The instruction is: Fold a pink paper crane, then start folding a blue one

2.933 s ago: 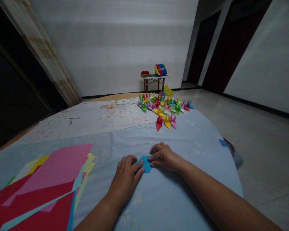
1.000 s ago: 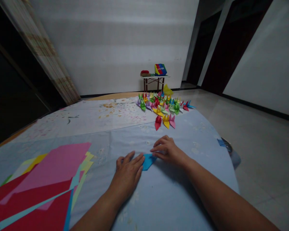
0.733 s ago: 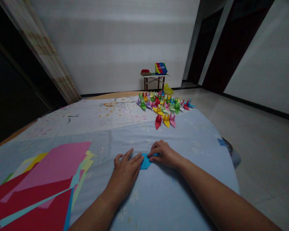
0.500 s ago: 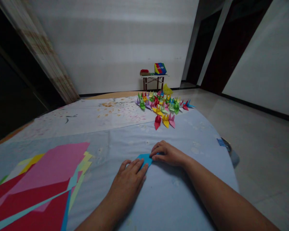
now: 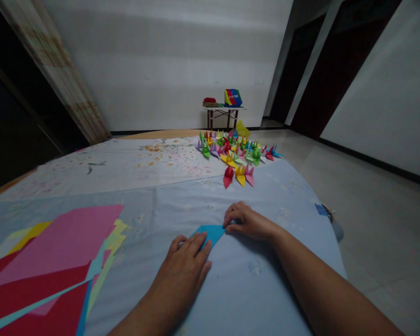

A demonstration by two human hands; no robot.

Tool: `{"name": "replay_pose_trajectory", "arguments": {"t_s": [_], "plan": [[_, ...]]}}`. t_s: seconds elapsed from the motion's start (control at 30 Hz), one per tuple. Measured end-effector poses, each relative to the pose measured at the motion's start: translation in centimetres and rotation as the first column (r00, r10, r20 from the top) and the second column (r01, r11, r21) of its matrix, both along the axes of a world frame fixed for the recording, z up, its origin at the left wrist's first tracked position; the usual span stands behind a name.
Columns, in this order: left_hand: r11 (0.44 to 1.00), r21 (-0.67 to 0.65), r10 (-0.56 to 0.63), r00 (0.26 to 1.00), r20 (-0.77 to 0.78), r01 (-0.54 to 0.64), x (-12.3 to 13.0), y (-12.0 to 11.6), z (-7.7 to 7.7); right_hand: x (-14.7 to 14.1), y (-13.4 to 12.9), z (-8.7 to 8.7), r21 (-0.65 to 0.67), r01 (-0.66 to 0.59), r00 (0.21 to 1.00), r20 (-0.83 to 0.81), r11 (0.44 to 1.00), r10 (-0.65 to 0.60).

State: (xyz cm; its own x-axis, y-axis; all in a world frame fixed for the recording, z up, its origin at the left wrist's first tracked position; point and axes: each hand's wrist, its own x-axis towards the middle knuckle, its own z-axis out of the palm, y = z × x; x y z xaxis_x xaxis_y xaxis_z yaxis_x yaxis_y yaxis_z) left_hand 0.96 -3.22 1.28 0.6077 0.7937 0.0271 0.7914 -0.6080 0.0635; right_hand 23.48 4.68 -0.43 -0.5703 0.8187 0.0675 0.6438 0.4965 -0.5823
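Observation:
A folded piece of blue paper (image 5: 213, 233) lies on the pale blue tablecloth (image 5: 255, 303), partly hidden by my hands. My left hand (image 5: 189, 256) rests over its left part, fingers stretched out and lying flat. At the paper's right corner, my right hand (image 5: 247, 221) has its thumb and fingers pinched together on the tip. Beyond my hands stand several folded paper cranes, the closest being a red one (image 5: 228, 177), a yellow one (image 5: 240, 175) and a pink one (image 5: 249, 176).
On the left lies a stack of coloured paper sheets (image 5: 73, 233). A crowd of paper cranes (image 5: 231, 147) covers the table's far right. Behind it, a small side table (image 5: 227, 109) carries a colourful box (image 5: 233, 97). The table's rounded edge runs down the right.
My right hand has shifted slightly right, and more of the blue paper shows between my hands. My left hand has moved slightly left, its fingers still flat. The view has turned a little.

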Motion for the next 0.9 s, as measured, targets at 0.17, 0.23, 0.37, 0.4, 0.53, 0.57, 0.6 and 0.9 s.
{"name": "replay_pose_trajectory", "arguments": {"t_s": [0.17,0.23,0.37,0.4,0.53,0.57,0.6,0.9], "plan": [[1.0,-0.007,-0.008,1.0,0.013,0.008,0.0,0.0,-0.1,-0.6,-0.2,0.2,0.038,0.022,0.998,0.052,0.999,-0.024],[1.0,-0.022,-0.015,1.0,0.016,0.015,-0.1,0.1,-0.2,-0.9,-0.4,0.4,0.055,0.032,0.996,0.084,0.998,-0.037],[0.999,-0.041,-0.006,1.0,0.027,0.007,0.0,0.0,-0.1,-1.5,-0.7,0.6,0.088,0.044,0.987,0.151,0.995,-0.057],[0.999,-0.044,-0.003,1.0,0.031,0.004,0.1,0.0,0.0,-1.6,-0.7,0.7,0.093,0.045,0.984,0.166,0.995,-0.06],[0.999,-0.048,-0.001,0.999,0.033,0.002,0.2,-0.1,0.2,-1.9,-0.9,0.8,0.115,0.053,0.976,0.204,0.992,-0.076],[0.999,-0.047,0.002,0.999,0.032,-0.001,0.2,-0.1,0.2,-1.9,-0.9,0.7,0.118,0.058,0.975,0.208,0.991,-0.081],[0.999,-0.047,0.004,0.999,0.033,-0.003,0.2,-0.1,0.2,-1.9,-0.9,0.7,0.119,0.061,0.973,0.212,0.991,-0.086],[0.999,-0.038,0.023,0.998,0.056,-0.02,0.0,-0.3,-0.7,-1.7,-1.3,0.1,0.125,0.104,0.978,0.166,0.987,-0.125]]}}
